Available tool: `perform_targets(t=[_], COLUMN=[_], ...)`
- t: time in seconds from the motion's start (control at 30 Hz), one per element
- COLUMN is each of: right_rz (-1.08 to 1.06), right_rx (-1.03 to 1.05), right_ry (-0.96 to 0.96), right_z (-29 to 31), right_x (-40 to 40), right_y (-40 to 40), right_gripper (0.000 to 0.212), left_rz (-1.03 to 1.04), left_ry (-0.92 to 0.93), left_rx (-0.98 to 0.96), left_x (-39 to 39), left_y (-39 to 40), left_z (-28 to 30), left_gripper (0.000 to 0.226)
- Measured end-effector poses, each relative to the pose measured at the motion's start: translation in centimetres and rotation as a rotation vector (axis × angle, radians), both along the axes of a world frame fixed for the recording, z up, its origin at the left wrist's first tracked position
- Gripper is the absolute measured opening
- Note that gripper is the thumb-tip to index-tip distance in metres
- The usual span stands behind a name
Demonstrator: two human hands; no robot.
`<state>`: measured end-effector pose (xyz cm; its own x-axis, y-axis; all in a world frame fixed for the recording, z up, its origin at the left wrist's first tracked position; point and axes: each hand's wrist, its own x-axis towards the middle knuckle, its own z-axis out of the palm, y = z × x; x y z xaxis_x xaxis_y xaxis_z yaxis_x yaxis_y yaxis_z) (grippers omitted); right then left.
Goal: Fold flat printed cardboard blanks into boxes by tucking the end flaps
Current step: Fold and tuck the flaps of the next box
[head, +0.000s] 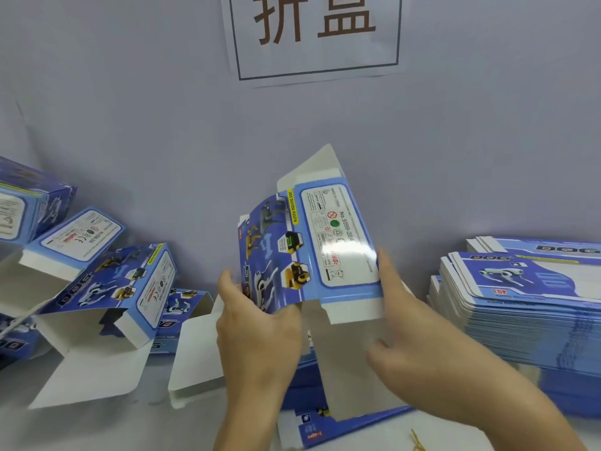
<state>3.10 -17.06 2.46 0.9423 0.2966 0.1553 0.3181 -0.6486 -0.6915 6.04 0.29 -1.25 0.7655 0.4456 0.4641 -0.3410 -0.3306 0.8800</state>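
Several folded boxes [107,281] lie tumbled at the far left, glossy blue printed card outside and plain matt white inside, their end flaps hanging open onto the pale table [97,428]; one long white flap [87,375] with rounded corners spreads flat toward the viewer; just right of them the left hand [257,323] grips the left edge of the cardboard blank [309,245], thumb on the printed face and fingers curled behind; the blank stands nearly upright between the two hands, half opened into a sleeve, its panels meeting at a sharp crease; the left panel carries pictures of robot dogs on blue, the right panel a white rounded label with small print and a shiny glare; grey unprinted flaps jut from its top and a long grey flap [344,359] hangs down from its lower end; the right hand [400,323] holds the blank's right edge, fingers straight along the side and thumb near the hanging flap; the hands are apart, one on each side; farther right a tall stack of flat blanks [527,307] rests on the table, edges thin and layered; on the grey wall above hangs a white paper sign [315,37] with large brown characters.
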Motion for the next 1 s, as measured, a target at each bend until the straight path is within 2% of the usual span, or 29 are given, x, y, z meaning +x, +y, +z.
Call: perform_targets(t=[0.07,0.13,0.2,0.27,0.33,0.37,0.47,0.6,0.67,0.73,0.8,0.83,0.93,1.0], right_rz=[0.040,0.108,0.208,0.217,0.205,0.197,0.190,0.077,0.058,0.062,-0.024,-0.084,-0.180,-0.205], right_rx=[0.072,0.186,0.342,0.477,0.643,0.664,0.837,1.033,1.071,0.993,0.960,0.985,1.092,1.106], right_ry=[0.023,0.052,0.127,0.208,0.255,0.218,0.276,0.329,0.268,0.210,0.100,0.045,-0.064,-0.072], right_z=[-0.3,-0.6,-0.9,-1.2,-1.0,-1.3,-2.3,-1.6,-1.2,-1.4,-1.6,-1.8,-1.6,-1.4], right_x=[0.2,0.5,1.2,2.1,3.3,4.0,4.7,5.4,4.5,3.2,2.8,2.9,2.8,2.6], right_y=[-0.4,-1.0,-0.8,0.0,0.8,0.7,-1.0,-3.0,-3.7,-3.7,-2.8,-2.6,-2.2,-2.3], right_gripper=[0.093,0.078,0.062,0.039,0.048,0.052,0.043,0.039,0.040,0.054,0.075,0.074,0.041,0.028], left_rz=[-0.012,-0.012,-0.048,-0.093,-0.072,-0.037,0.045,0.002,0.024,0.038,-0.066,-0.172,-0.556,-0.677], left_ry=[-0.029,-0.075,-0.147,-0.181,-0.175,-0.176,-0.193,-0.200,-0.302,-0.405,-0.457,-0.445,-0.325,-0.257], left_rx=[-0.023,0.003,0.091,0.213,0.282,0.280,0.232,0.250,0.340,0.446,0.490,0.487,0.462,0.448], left_x=[-0.4,-0.8,-1.0,-1.2,-1.1,-0.9,-0.3,0.3,-0.2,-0.6,-0.8,-1.1,-2.3,-2.5], left_y=[-0.4,-1.1,-2.0,-2.8,-3.1,-2.8,-1.2,0.0,-0.5,-1.4,-2.1,-2.3,-2.2,-2.0], left_z=[0.4,0.8,0.9,0.8,0.5,0.5,0.3,-0.1,0.3,0.6,0.5,0.6,0.8,1.7], left_gripper=[0.078,0.076,0.057,0.042,0.048,0.052,0.058,0.059,0.066,0.072,0.067,0.066,0.067,0.068])
